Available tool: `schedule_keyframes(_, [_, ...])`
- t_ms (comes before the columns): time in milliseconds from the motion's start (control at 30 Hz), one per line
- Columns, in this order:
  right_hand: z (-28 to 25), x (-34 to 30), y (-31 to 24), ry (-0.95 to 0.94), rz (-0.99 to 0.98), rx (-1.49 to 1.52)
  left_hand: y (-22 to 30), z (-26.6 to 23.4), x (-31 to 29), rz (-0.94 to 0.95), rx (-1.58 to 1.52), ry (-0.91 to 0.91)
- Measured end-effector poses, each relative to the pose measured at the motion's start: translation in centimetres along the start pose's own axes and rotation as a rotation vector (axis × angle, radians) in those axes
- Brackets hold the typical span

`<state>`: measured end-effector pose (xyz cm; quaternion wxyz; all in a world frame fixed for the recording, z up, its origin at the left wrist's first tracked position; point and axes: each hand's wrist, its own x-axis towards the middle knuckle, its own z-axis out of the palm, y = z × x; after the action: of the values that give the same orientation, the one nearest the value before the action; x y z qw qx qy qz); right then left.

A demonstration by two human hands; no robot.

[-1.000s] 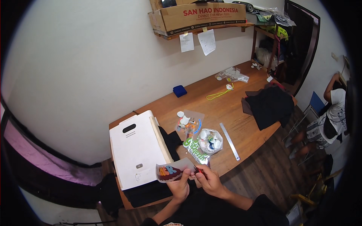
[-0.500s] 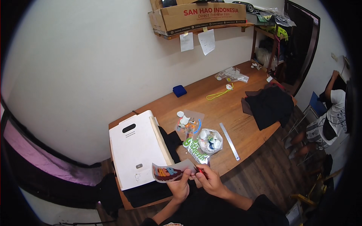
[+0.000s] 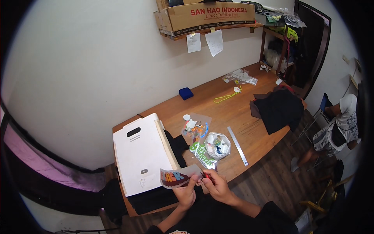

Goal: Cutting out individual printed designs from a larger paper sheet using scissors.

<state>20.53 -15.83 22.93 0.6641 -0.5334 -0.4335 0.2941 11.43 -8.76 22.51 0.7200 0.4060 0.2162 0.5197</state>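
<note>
My left hand point(image 3: 187, 195) pinches a curled, see-through transfer film point(image 3: 174, 178) printed with colourful lettering, the thumb lying on top of it. In my right hand point(image 3: 219, 190) are red-handled scissors point(image 3: 208, 176), mostly hidden by the fingers, with a dark blade at the film's right edge. Both hands are close together in front of my body, over the table's near edge. Just beyond them, a film with green lettering point(image 3: 200, 153) lies beside a clear bowl of white scraps point(image 3: 217, 146).
A white heat press point(image 3: 146, 156) stands at the left. A steel ruler point(image 3: 237, 146), another printed film point(image 3: 194, 126), a blue folded cloth point(image 3: 186, 93), a yellow cord point(image 3: 226, 98) and dark clothes point(image 3: 278, 109) are on the wooden table point(image 3: 163, 109). A person point(image 3: 343, 121) is at the right.
The film has shifted slightly right, its curled left end drawing nearer my left hand. My hands stay almost in place. The person at the right has lowered an arm and changed leg position.
</note>
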Motion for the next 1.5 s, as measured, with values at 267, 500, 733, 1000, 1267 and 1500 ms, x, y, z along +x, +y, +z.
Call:
schedule_keyframes(267, [0.1, 0.0, 0.0, 0.014, -0.022, -0.025, -0.1, -0.2, -0.1, -0.026, -0.014, 0.032])
schedule_keyframes(500, [0.2, -0.2, 0.0, 0.022, -0.006, -0.032, 0.2, -0.1, -0.2, -0.027, -0.021, 0.018])
schedule_keyframes(733, [0.2, -0.1, 0.6, -0.017, -0.024, -0.006, 0.9, 0.7, -0.1, -0.011, 0.000, 0.053])
schedule_keyframes(1000, [0.4, 0.0, 0.1, -0.005, -0.007, -0.010, 0.3, -0.5, -0.1, -0.031, -0.008, 0.003])
schedule_keyframes(1267, [0.3, 0.1, 0.6, 0.004, -0.033, -0.021, 0.0, -0.8, 0.0, -0.037, 0.007, -0.008])
schedule_keyframes(1500, [0.3, 0.3, -0.1, 0.020, -0.035, -0.058, 0.2, -0.6, 0.2, -0.046, 0.025, -0.018])
